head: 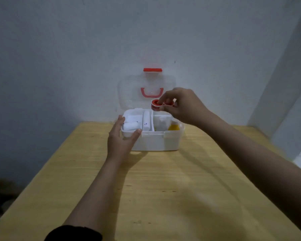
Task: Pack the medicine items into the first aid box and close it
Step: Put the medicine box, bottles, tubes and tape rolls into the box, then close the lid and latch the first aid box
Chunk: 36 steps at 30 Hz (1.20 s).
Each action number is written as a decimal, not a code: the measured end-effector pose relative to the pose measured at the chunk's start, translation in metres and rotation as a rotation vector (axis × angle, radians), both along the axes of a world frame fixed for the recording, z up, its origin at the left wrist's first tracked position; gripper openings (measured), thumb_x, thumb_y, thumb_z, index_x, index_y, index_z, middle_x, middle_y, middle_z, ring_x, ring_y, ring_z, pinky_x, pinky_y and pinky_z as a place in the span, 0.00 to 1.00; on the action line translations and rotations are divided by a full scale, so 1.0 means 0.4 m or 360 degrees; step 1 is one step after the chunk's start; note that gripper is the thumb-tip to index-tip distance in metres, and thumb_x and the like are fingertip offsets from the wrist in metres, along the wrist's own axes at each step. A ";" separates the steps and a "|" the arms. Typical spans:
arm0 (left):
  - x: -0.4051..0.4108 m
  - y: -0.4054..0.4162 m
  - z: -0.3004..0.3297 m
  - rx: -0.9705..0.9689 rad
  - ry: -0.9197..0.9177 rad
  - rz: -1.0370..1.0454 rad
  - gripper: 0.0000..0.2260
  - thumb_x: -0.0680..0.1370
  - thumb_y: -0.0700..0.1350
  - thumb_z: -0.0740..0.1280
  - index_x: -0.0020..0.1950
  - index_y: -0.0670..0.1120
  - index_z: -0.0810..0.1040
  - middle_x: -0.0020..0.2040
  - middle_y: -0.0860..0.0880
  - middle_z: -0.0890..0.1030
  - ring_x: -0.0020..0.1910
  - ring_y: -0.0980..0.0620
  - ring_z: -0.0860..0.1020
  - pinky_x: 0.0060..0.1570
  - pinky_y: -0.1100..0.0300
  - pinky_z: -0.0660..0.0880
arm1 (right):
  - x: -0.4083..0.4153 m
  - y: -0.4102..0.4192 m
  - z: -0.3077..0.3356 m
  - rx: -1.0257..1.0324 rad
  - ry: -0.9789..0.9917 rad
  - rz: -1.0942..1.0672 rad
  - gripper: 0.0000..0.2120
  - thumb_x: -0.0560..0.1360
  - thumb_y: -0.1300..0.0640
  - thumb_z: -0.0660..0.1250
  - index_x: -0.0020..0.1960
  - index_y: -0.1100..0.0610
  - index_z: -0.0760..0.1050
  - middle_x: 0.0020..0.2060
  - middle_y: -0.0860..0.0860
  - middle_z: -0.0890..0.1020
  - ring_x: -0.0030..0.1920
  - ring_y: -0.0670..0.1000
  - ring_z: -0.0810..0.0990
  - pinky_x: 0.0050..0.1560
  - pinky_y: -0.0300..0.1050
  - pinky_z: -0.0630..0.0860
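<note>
Right grip (182,105) pinches a red-and-white tape roll (155,104) just above the open first aid box (155,141), white and translucent, with its clear lid (129,87) upright against the wall! Left grip (122,136), fingers straight, rests on the box's front-left corner on the bench (146,188).

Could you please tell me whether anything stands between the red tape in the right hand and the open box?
Nothing visible does. The right hand holds the tape just above the box, whose lid stands open behind. The left hand rests on the box's front left corner, off to the side.
</note>
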<state>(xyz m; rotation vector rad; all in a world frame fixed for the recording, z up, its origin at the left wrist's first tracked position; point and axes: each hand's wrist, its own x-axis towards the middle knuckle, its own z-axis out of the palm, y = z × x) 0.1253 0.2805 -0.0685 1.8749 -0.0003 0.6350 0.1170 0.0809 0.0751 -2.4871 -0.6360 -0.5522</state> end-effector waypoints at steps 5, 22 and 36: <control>0.003 0.003 -0.002 -0.0052 -0.0017 -0.0012 0.32 0.68 0.52 0.74 0.70 0.50 0.68 0.72 0.52 0.68 0.70 0.57 0.66 0.63 0.65 0.64 | 0.140 0.129 -0.026 -0.0210 0.0247 0.0093 0.11 0.71 0.54 0.71 0.52 0.56 0.81 0.43 0.50 0.81 0.44 0.49 0.78 0.42 0.40 0.75; 0.012 0.011 -0.016 -0.0035 -0.0035 -0.0025 0.33 0.67 0.54 0.74 0.69 0.55 0.68 0.71 0.54 0.69 0.69 0.54 0.66 0.65 0.58 0.66 | 0.216 0.200 -0.070 -0.0420 0.0264 0.0172 0.11 0.73 0.59 0.69 0.55 0.56 0.80 0.50 0.50 0.82 0.44 0.49 0.78 0.43 0.40 0.75; -0.006 0.007 0.007 -0.0024 -0.0031 -0.0048 0.29 0.68 0.50 0.74 0.68 0.52 0.70 0.72 0.55 0.66 0.69 0.61 0.64 0.62 0.67 0.62 | 0.253 0.043 -0.004 -0.0233 -0.0288 -0.0624 0.28 0.73 0.50 0.64 0.70 0.55 0.63 0.69 0.56 0.69 0.70 0.59 0.65 0.70 0.65 0.58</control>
